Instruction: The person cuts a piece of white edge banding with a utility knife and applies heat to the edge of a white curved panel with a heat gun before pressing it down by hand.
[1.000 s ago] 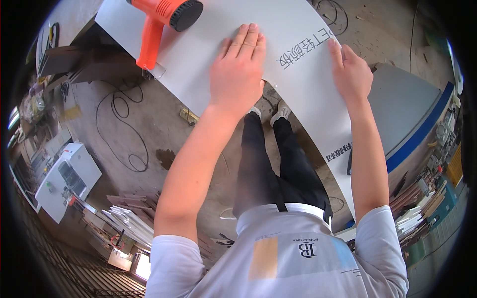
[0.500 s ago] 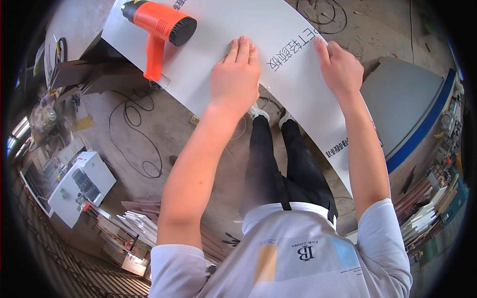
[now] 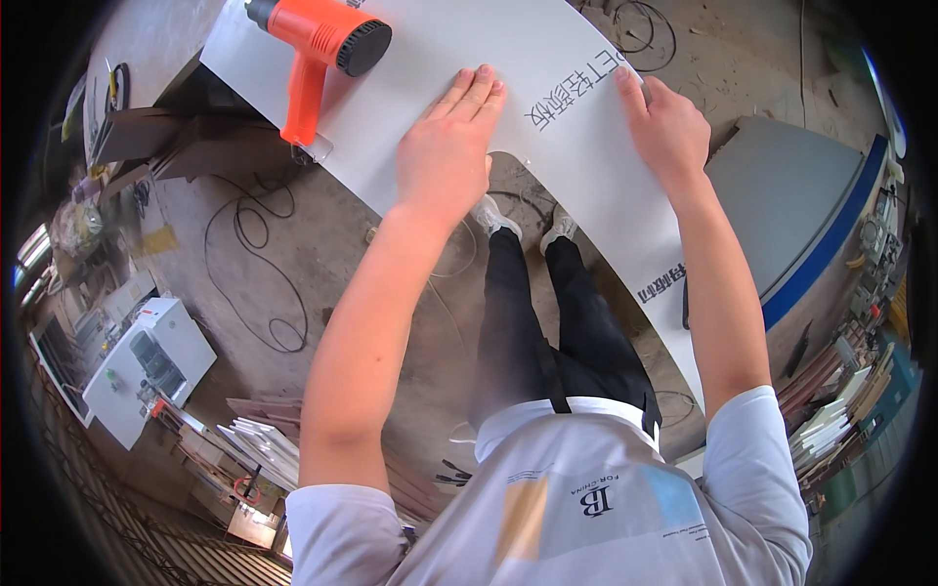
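A white panel [image 3: 596,171] printed with dark characters stretches across the space before me, with a curved notch in its near edge. My left hand [image 3: 445,146] lies on it beside that notch, palm down, fingers stretched out flat. At the panel's right edge, my right hand [image 3: 669,127] is closed on it with the thumb on top; the other fingers curl over the edge and are partly hidden. An orange and black heat gun [image 3: 327,49] rests on the panel to the left of my left hand, its handle toward me.
A black cable [image 3: 259,264] lies coiled on the concrete floor at left, another [image 3: 640,29] beyond the panel. Dark boards [image 3: 161,142] stand at far left. A grey sheet with a blue edge [image 3: 806,195] is at right. White strips [image 3: 259,449] are stacked lower left.
My left hand has slid slightly left along the panel, showing more of the notch. My right hand keeps its hold on the edge. The heat gun still rests on the panel.
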The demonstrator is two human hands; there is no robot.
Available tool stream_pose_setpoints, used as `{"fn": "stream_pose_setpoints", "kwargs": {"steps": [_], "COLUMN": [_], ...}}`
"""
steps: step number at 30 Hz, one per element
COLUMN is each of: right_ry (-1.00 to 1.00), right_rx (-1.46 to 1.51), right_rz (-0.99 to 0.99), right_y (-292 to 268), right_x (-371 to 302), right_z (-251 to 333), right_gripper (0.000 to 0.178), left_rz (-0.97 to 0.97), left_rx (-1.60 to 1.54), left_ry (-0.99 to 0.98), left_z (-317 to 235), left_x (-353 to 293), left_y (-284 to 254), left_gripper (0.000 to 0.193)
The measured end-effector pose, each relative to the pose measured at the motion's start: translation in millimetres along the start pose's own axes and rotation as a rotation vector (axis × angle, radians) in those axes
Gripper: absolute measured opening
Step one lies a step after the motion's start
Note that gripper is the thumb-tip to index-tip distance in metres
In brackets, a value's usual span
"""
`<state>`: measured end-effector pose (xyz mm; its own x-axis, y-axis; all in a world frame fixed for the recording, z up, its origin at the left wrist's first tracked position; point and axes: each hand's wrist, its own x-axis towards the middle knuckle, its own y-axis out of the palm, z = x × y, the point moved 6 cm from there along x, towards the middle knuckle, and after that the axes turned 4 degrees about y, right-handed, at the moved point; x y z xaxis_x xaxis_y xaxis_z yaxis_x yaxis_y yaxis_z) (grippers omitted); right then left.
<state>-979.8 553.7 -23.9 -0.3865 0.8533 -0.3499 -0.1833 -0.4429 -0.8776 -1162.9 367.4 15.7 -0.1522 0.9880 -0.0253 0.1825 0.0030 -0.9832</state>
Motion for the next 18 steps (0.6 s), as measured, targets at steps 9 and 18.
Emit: {"fn": "stream_pose_setpoints", "kwargs": {"steps": [9, 18], "right_ry": [0.047, 0.027], "right_rx": [-0.055, -0.046], "right_rz": [0.045, -0.010], "right_y": [2, -1], "right_x": [-1, 0], "right_z": [-1, 1], "right_gripper": [0.073, 0.070], "left_rz": [0.117, 0.074], "left_rx": [0.031, 0.117], "left_ry": [-0.074, -0.020], "left_z": [-7, -10], "left_x": [9, 8], "left_y": [3, 3], "left_gripper": [0.074, 0.071]}}
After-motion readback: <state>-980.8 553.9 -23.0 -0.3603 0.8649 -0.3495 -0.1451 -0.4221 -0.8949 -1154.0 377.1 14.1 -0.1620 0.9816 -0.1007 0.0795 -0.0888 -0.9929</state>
